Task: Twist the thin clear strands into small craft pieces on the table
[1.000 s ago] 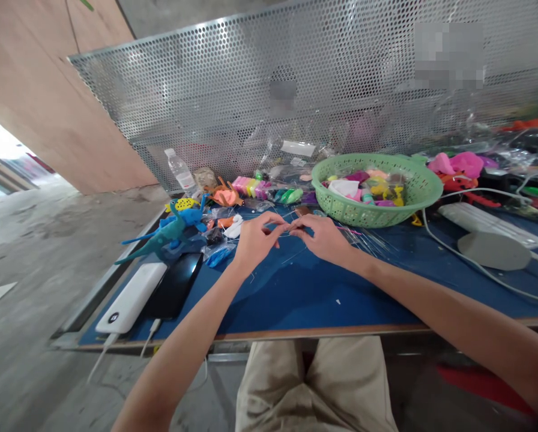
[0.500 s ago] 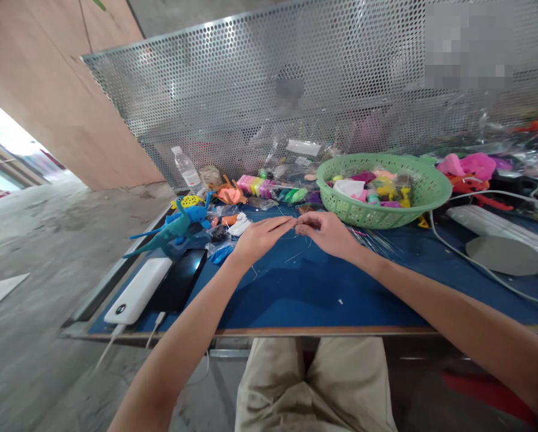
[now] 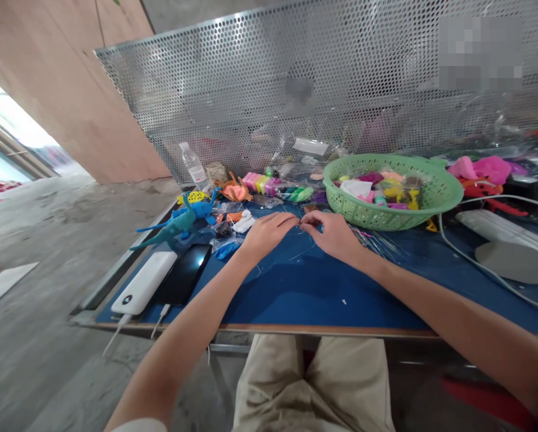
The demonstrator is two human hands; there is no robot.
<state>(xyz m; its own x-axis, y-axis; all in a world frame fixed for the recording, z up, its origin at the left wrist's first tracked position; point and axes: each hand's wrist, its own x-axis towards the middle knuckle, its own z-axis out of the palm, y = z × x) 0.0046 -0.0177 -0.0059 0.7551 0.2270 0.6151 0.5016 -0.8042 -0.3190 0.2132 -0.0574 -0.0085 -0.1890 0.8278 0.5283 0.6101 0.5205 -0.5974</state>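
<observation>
Over the blue tabletop, my left hand and my right hand meet fingertip to fingertip. The left fingers are pressed together and slope toward the right hand. My right thumb and forefinger form a pinch. Whatever lies between the fingertips is too small to make out. Fine pale strands show on the table below the hands. A bundle of thin wire-like strips lies to the right of my right hand, below the green basket. White clay-like material sits just left of my left hand.
Blue long-necked dinosaur figures stand at left, behind a white power bank and a black phone. A water bottle and colourful clay packs stand farther back. At right lie a white cable and a grey disc.
The view has shifted slightly, so the table items appear a little farther right. Both hands stay together at the fingertips in nearly the same pose.
</observation>
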